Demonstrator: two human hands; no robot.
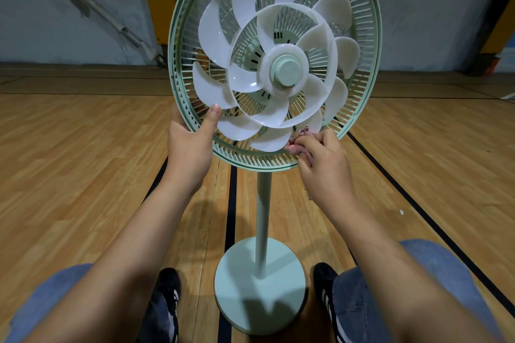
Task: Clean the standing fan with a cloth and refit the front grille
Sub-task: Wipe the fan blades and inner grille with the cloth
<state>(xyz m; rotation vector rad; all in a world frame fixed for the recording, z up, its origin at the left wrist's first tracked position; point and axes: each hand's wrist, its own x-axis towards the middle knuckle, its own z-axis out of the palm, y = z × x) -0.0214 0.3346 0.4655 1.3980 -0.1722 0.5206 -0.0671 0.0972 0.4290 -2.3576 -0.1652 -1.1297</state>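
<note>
**Blades exposed, tall fan easily tipped**

The fan [274, 64] stands on the wooden floor [83, 161] with its front grille off and out of view. Its rear guard [178, 44] is gripped at the lower left by the left hand [189, 145]. A pink cloth [299, 142] is pinched in the right hand [324, 164] against the lower right rim. The thin white blades [211, 33] could be bent by hard wiping, and the fan rocked on its round base [260, 284].

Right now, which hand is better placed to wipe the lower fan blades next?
The right hand: it already holds the crumpled pink cloth beside the lowest translucent white plastic blades. The left hand grips the pale green round rear grille.
</note>
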